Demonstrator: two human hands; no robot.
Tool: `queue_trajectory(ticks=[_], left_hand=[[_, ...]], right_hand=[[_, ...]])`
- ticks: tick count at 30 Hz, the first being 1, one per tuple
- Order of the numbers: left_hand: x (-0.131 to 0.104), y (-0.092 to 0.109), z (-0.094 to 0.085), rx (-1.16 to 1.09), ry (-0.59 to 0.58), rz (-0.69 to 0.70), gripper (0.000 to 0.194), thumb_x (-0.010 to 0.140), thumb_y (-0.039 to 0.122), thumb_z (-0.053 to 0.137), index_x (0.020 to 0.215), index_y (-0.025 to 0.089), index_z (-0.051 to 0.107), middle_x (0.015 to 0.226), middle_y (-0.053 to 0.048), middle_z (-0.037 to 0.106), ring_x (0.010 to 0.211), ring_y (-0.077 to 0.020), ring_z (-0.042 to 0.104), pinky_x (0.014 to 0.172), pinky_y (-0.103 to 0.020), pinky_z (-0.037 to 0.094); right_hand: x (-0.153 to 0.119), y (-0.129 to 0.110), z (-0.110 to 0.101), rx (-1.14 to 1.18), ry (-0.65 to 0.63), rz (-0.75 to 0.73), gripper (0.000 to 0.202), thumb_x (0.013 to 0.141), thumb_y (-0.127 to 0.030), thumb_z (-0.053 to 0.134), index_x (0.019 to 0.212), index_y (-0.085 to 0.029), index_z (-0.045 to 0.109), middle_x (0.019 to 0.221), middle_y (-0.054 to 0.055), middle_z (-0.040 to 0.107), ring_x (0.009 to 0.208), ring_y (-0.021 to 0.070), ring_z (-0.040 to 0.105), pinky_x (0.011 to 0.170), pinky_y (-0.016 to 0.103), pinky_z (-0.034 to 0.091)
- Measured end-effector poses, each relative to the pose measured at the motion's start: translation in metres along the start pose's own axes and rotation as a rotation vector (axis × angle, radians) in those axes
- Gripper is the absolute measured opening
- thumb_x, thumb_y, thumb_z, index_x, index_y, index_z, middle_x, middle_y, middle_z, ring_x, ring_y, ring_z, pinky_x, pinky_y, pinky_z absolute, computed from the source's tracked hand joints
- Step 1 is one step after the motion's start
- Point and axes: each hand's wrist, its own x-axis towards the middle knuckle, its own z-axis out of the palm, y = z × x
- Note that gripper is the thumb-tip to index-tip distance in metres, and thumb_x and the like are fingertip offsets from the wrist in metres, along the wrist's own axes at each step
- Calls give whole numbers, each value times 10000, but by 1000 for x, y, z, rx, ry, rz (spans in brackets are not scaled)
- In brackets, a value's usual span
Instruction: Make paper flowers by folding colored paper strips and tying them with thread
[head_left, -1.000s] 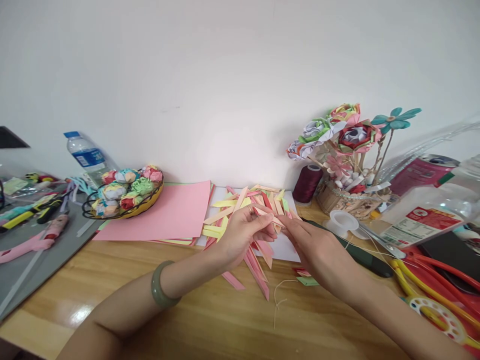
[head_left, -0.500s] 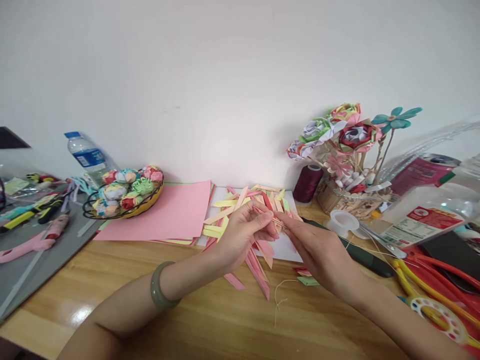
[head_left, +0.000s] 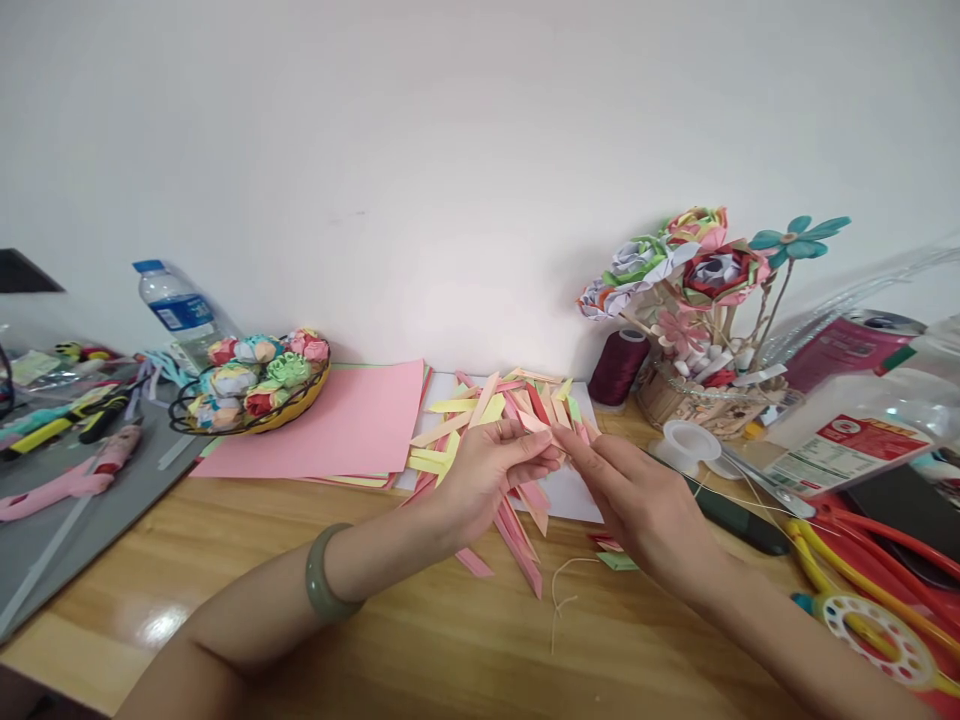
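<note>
My left hand (head_left: pixel 491 475), with a green bangle (head_left: pixel 324 572) on its wrist, pinches a small folded pink paper piece (head_left: pixel 534 424) between thumb and fingers. The fingertips of my right hand (head_left: pixel 637 490) press together on the right end of the same piece. Both hands are raised over a pile of folded paper strips (head_left: pixel 517 545) in pink, yellow, peach and red, which lies partly on white paper (head_left: pixel 581 500). The undersides of my right fingers are hidden.
Pink sheets (head_left: pixel 360 420) and a basket of paper flowers (head_left: pixel 300 400) stand left. At right are a thread spool (head_left: pixel 619 368), a flower pot (head_left: pixel 679 400), a plastic bottle (head_left: pixel 847 440) and scissors (head_left: pixel 862 530). String (head_left: pixel 556 600) lies in front on the table (head_left: pixel 420 650).
The folded piece between my hands has turned, so a broader pink face shows instead of thin edges. My fingers have shifted slightly on it, and the view has moved a little.
</note>
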Motion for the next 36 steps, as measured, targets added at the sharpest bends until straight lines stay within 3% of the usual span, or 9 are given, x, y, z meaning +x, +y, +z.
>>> queue_trajectory(ticks=[4, 10, 14, 18, 21, 24, 27, 32, 36], left_hand=[[0, -2, -2, 51, 1, 69, 159, 677, 229, 663, 684, 93, 581, 644, -30, 624, 637, -100, 599, 692, -237, 473], [-6, 0, 1, 193, -90, 96, 161, 672, 252, 656, 704, 114, 580, 673, -28, 622, 658, -120, 597, 675, -264, 476], [-12, 2, 8, 338, -118, 65, 205, 651, 215, 655, 826, 146, 572, 702, -4, 587, 635, -103, 565, 586, -235, 481], [-21, -5, 12, 526, -243, 175, 362, 654, 192, 639, 1009, 208, 568, 828, -10, 583, 682, -94, 545, 546, -181, 461], [-26, -17, 13, 703, -323, 85, 250, 684, 283, 608, 909, 181, 644, 798, -31, 589, 620, -105, 521, 414, -161, 402], [-23, -27, 16, 734, -368, -56, 223, 674, 271, 607, 849, 146, 667, 699, -27, 593, 603, -108, 520, 421, -164, 390], [-18, -33, 20, 692, -425, -187, 195, 653, 218, 622, 820, 126, 664, 629, -1, 579, 590, -93, 520, 508, -181, 417], [-11, -45, 24, 677, -518, -244, 147, 661, 181, 617, 786, 113, 651, 618, 15, 569, 580, -77, 513, 609, -210, 424], [-7, -57, 25, 749, -634, -207, 198, 698, 233, 598, 859, 132, 650, 672, 3, 583, 640, -97, 527, 633, -217, 417]], right_hand=[[8, -3, -10, 265, -24, 164, 388, 893, -288, 338, 1236, -153, 458, 828, 82, 612, 699, 173, 551, 587, 269, 447], [7, -8, -29, 636, -143, 407, 272, 879, -350, 368, 887, -181, 581, 627, -8, 506, 545, 113, 431, 489, 209, 359], [-7, -10, -44, 768, -188, 558, 268, 846, -397, 402, 765, -183, 541, 601, -27, 412, 535, 103, 369, 471, 210, 310], [-31, -16, -49, 939, -252, 765, 307, 801, -470, 439, 752, -187, 547, 580, -37, 381, 502, 91, 330, 443, 209, 272], [-52, -22, -46, 989, -311, 887, 354, 783, -505, 434, 720, -180, 557, 528, -44, 367, 453, 85, 325, 412, 208, 272], [-73, -24, -44, 849, -328, 842, 380, 810, -500, 392, 737, -178, 581, 540, -12, 477, 481, 111, 448, 436, 219, 362], [-95, -24, -45, 539, -243, 685, 312, 819, -439, 434, 951, -204, 593, 732, 34, 630, 645, 160, 582, 558, 257, 465], [-117, -28, -42, 179, -109, 447, 328, 813, -354, 479, 1110, -222, 527, 975, 66, 651, 855, 196, 619, 688, 296, 509], [-117, -37, -37, 246, -234, 557, 180, 815, -305, 465, 964, -237, 540, 775, 11, 659, 630, 139, 620, 536, 229, 493]])
